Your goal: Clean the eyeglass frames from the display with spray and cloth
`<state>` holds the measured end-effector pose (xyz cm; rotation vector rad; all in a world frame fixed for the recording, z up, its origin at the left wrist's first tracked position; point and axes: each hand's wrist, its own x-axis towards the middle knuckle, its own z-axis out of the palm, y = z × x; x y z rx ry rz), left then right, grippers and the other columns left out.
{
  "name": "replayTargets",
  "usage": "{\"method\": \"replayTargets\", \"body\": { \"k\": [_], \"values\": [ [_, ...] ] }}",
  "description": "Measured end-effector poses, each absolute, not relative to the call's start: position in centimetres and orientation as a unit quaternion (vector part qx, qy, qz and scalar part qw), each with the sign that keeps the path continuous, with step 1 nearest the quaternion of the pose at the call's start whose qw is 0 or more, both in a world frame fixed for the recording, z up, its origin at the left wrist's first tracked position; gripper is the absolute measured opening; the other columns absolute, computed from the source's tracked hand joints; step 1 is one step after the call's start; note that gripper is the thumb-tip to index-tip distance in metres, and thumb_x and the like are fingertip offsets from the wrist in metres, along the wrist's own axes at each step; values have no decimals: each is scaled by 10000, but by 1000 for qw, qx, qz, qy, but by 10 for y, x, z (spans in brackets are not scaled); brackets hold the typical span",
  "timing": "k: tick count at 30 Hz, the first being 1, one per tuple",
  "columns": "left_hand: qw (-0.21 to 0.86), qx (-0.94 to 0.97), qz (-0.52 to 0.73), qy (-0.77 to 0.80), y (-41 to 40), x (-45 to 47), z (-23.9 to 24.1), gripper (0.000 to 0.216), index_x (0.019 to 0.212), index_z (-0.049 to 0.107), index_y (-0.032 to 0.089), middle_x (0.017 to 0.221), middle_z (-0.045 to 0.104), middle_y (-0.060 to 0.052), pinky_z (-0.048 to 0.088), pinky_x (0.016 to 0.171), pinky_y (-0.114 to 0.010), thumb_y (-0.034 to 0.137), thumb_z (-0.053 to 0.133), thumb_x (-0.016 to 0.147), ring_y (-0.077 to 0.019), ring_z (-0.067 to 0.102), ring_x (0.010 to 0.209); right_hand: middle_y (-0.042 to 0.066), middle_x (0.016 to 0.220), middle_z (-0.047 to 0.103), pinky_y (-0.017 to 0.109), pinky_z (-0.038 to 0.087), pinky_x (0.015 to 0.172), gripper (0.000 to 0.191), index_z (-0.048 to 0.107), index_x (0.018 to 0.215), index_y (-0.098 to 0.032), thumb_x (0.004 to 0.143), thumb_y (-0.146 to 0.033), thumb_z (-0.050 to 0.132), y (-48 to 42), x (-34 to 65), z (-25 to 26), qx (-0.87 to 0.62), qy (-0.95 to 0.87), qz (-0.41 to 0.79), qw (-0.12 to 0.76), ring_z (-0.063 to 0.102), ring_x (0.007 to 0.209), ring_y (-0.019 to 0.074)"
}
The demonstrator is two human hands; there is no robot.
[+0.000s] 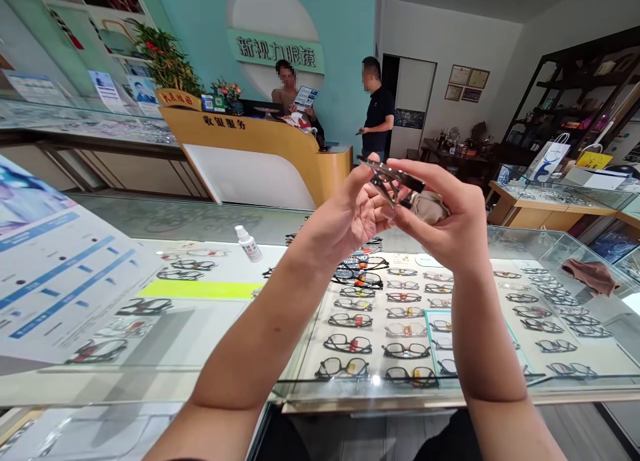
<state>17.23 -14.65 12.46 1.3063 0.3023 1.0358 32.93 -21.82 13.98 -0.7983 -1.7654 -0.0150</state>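
Both hands are raised in front of me around a pair of dark-framed eyeglasses (411,180), seen nearly edge-on. My left hand (357,211) grips the left end of the frame with thumb and fingertip, the other fingers curled below, palm up. My right hand (453,214) pinches the right side between thumb and fingers. A beige-grey cloth (429,207) is bunched inside the right hand, close to the frame; where it touches the lens is hidden. Beneath the hands is a glass display case (295,383) with rows of eyeglasses.
A small white spray bottle (249,243) stands on the glass to the left. A printed leaflet (55,267) rises at the far left. A brown cloth (591,276) lies on the right. Behind a yellow counter (333,174) is one person; another person (377,111) stands beside it.
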Motion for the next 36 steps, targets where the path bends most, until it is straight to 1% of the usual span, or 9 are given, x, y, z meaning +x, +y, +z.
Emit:
{"method": "replayTargets", "body": {
  "k": [6, 11, 14, 16, 18, 20, 22, 28, 36],
  "values": [
    [665, 588, 441, 130, -145, 174, 120, 495, 1065, 754, 236, 933, 767, -78, 598, 718, -324, 676, 707, 842, -264, 753, 928, 50, 1121, 791, 381, 630, 848, 365, 780, 1222, -301, 861, -362, 778, -213, 331, 137, -330, -742, -52, 581, 745, 995, 241],
    [650, 615, 425, 135, -141, 177, 120, 648, 968, 738, 188, 835, 742, -85, 563, 661, -290, 811, 629, 828, -229, 742, 814, 34, 837, 749, 344, 596, 728, 248, 819, 1123, -262, 895, -344, 767, -212, 329, 136, -334, -723, -98, 597, 688, 780, 188],
    [569, 651, 472, 175, -138, 180, 119, 676, 940, 732, 199, 818, 731, -91, 539, 626, -301, 843, 545, 862, -220, 727, 773, 18, 793, 710, 335, 573, 705, 238, 808, 1122, -240, 930, -356, 730, -211, 329, 134, -356, -700, -132, 605, 671, 768, 177],
    [464, 657, 558, 206, -141, 181, 118, 600, 955, 723, 214, 858, 731, -85, 527, 631, -299, 790, 562, 897, -199, 709, 781, 20, 841, 720, 337, 567, 730, 246, 792, 1124, -231, 951, -380, 702, -211, 331, 133, -371, -685, -158, 606, 680, 806, 178],
    [337, 653, 641, 222, -148, 180, 117, 472, 944, 707, 225, 884, 725, -63, 516, 652, -283, 693, 658, 902, -170, 680, 793, 26, 897, 739, 334, 555, 755, 243, 774, 1104, -227, 958, -402, 691, -212, 331, 134, -397, -671, -181, 600, 687, 835, 179],
    [235, 661, 677, 224, -159, 179, 118, 365, 896, 693, 222, 861, 714, -38, 506, 667, -271, 583, 746, 889, -145, 643, 773, 28, 918, 748, 317, 532, 753, 232, 751, 1080, -223, 959, -410, 685, -213, 330, 135, -430, -660, -202, 582, 685, 836, 173],
    [182, 679, 676, 220, -170, 179, 119, 311, 853, 686, 215, 824, 705, -23, 499, 663, -269, 512, 768, 895, -130, 611, 730, 25, 904, 745, 297, 499, 727, 219, 726, 1063, -219, 964, -405, 667, -215, 328, 136, -464, -656, -225, 551, 674, 820, 166],
    [131, 688, 678, 224, -177, 180, 119, 308, 781, 669, 205, 736, 679, -3, 488, 622, -272, 471, 764, 904, -120, 575, 649, -4, 775, 669, 268, 397, 652, 214, 666, 1013, -217, 981, -415, 589, -218, 319, 136, -528, -658, -253, 473, 596, 710, 137],
    [160, 660, 695, 237, -167, 182, 117, 265, 760, 620, 191, 703, 647, 15, 465, 582, -232, 367, 761, 899, -99, 569, 617, -65, 638, 527, 248, 335, 589, 166, 640, 919, -218, 950, -380, 622, -219, 315, 136, -508, -678, -142, 512, 448, 566, 87]
  ]
}}
